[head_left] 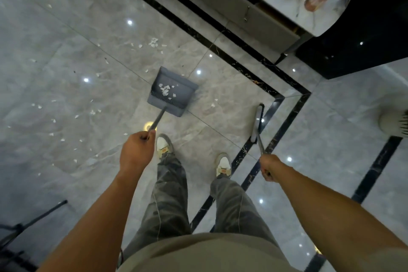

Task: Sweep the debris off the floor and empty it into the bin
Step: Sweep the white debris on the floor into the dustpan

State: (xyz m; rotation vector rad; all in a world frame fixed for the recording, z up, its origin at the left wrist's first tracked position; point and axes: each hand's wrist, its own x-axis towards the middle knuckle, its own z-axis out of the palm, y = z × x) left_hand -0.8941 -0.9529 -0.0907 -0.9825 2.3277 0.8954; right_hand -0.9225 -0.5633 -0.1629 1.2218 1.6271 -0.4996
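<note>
In the head view, the left hand (pixel 138 150) has its fingers curled tight round the end of the dustpan's handle. The dustpan (pixel 174 95) sits low on the floor (pixel 66 62), just ahead of the left shoe. Its handle slants from the hand away and slightly right, so the pan's long axis runs near-left to far-right. The open lip faces the far side, likely so that the scraps (pixel 153 42) lying beyond it can be pushed in. A small heap of white bits (pixel 165 91) already lies inside, near the toothed back wall.

The right hand (pixel 268 166) grips the broom's handle, fingers wrapped round it. The broom head (pixel 257 122) hangs over the black border strip, well to the right of the pan, its length running near to far. Whether it touches the floor I cannot tell. It looks held aside, ready for a fresh stroke.

More scraps dot the floor to the left. No bin can be made out for sure.
</note>
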